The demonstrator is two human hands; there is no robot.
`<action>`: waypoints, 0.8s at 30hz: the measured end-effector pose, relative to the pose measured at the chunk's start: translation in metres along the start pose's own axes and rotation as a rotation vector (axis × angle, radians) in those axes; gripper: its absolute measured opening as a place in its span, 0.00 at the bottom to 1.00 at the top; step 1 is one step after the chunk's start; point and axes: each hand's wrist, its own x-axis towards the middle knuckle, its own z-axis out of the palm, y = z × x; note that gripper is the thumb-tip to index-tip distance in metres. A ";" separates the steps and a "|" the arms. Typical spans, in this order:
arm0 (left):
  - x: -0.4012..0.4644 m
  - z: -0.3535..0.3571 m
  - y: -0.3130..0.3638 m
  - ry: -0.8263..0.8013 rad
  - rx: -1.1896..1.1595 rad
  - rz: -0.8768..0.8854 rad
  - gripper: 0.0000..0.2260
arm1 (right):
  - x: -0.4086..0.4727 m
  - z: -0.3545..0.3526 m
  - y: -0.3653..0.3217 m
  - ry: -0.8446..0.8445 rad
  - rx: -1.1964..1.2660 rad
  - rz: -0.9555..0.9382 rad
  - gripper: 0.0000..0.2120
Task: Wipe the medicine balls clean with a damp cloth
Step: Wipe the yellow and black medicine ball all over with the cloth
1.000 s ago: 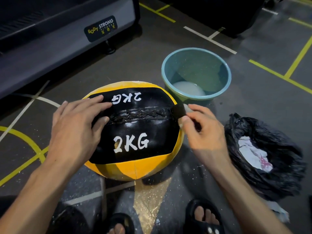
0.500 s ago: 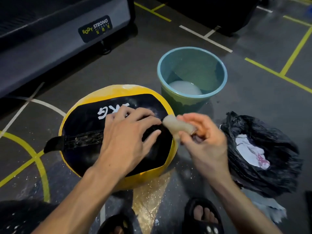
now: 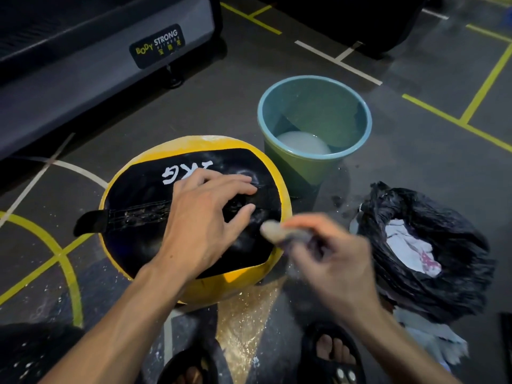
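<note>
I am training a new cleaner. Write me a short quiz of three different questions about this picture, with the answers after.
1. True or false: the left hand rests on the black panel of the medicine ball.
2. Multiple choice: what does the right hand hold? A) a spray bottle B) a small damp cloth C) a brush
3. Short answer: what stands on the floor just beyond the ball, and what is in it?

Key:
1. True
2. B; the hand is blurred.
3. A teal bucket with some cloudy water at its bottom.
</note>
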 end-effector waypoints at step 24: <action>-0.017 -0.002 -0.010 0.047 -0.141 0.023 0.08 | 0.045 0.034 0.003 0.102 -0.212 -0.236 0.14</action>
